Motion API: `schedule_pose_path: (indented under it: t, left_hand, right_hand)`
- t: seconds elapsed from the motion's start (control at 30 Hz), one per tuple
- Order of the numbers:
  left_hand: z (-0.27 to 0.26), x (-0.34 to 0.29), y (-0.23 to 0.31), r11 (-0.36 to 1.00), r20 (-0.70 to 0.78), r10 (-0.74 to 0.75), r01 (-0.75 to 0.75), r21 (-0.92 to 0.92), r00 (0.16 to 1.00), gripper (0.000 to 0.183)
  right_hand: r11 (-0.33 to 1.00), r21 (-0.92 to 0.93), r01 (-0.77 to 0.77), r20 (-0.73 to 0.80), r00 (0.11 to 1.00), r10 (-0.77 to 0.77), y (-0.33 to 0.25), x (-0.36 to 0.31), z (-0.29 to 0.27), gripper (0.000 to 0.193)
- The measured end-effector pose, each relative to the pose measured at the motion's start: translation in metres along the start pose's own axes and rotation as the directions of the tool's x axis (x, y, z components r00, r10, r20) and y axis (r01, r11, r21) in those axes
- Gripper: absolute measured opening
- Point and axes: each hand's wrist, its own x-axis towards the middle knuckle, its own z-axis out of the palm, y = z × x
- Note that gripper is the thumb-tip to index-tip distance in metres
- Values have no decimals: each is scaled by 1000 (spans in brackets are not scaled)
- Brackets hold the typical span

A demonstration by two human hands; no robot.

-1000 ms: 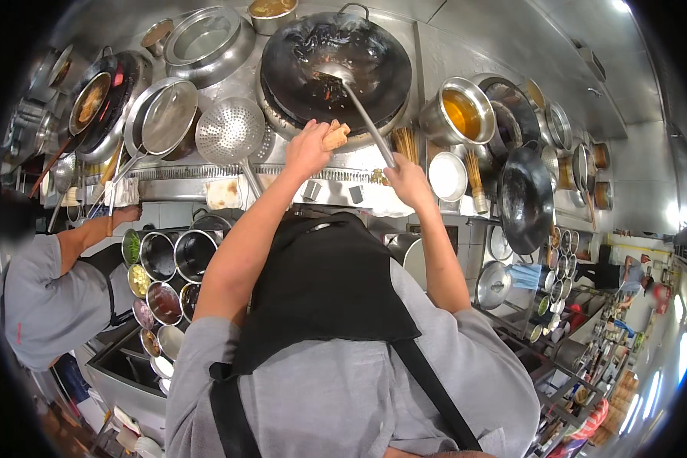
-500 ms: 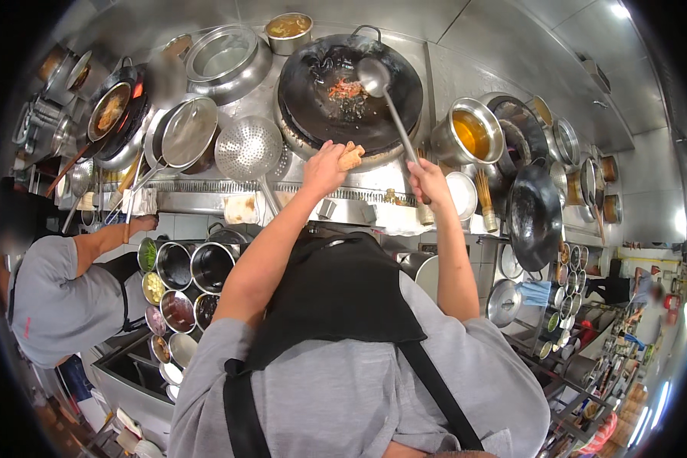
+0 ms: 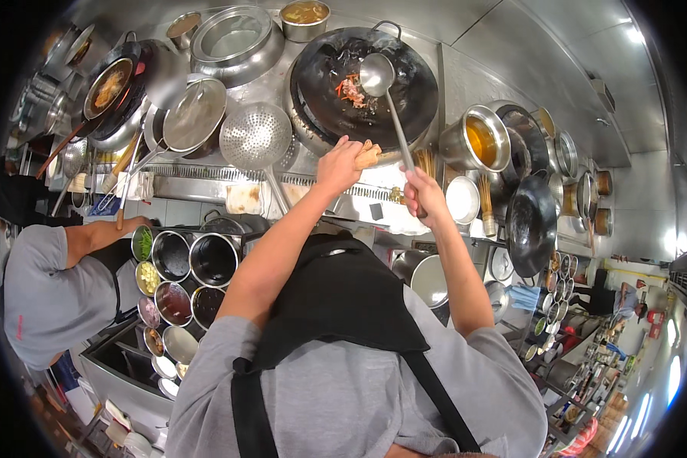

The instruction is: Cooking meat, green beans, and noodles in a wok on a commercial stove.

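Note:
My left hand [image 3: 341, 165] is closed on a folded tan cloth [image 3: 368, 156] at the near rim of a black wok [image 3: 414, 88]. The wok sits on a stove burner, slightly off to the right of its ring. My right hand [image 3: 426, 196] grips the long handle of a metal ladle [image 3: 377, 74]. The ladle's bowl is down in the wok, beside a small heap of orange-red strips and pale pink pieces [image 3: 351, 91]. Dark oily patches shine on the wok's inner wall.
Left of the wok lie a perforated skimmer [image 3: 256, 136] and a mesh strainer [image 3: 195, 114]. To the right stand a pot of amber liquid [image 3: 475, 138] and another wok [image 3: 532, 221]. Ingredient pots [image 3: 171, 256] stand at lower left, near a co-worker in a grey shirt [image 3: 57, 286].
The wok has shifted a little to the right, baring more of the burner ring at its left. The food is more gathered, with pink pieces showing. The whole view has shifted slightly.

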Motion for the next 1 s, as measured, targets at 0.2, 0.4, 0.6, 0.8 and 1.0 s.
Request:
schedule_pose_path:
  t: [0.2, 0.4, 0.6, 0.8, 1.0]
  left_hand:
    - [-9, 3, 2, 1000, 48, -11, 10, 19, 999, 28]
    - [-2, 3, -3, 998, 38, 31, -32, 47, 999, 28]
    - [-5, 6, 1, 997, 66, -20, 15, 71, 998, 29]
    - [-13, 4, 14, 996, 84, -47, 41, 75, 995, 30]
    - [-6, 1, 9, 996, 34, -52, 50, 73, 998, 31]
  right_hand:
    - [992, 118, -50, -63, 996, 57, -14, 22, 23, 24]
    - [871, 462, -164, 170, 981, 95, -13, 34, 12, 23]
    - [974, 222, -35, 46, 999, 26, -15, 30, 24, 20]
    - [984, 176, 21, -10, 1000, -19, 2, 51, 26, 15]
    - [841, 505, -195, 250, 965, 74, -9, 37, 11, 15]
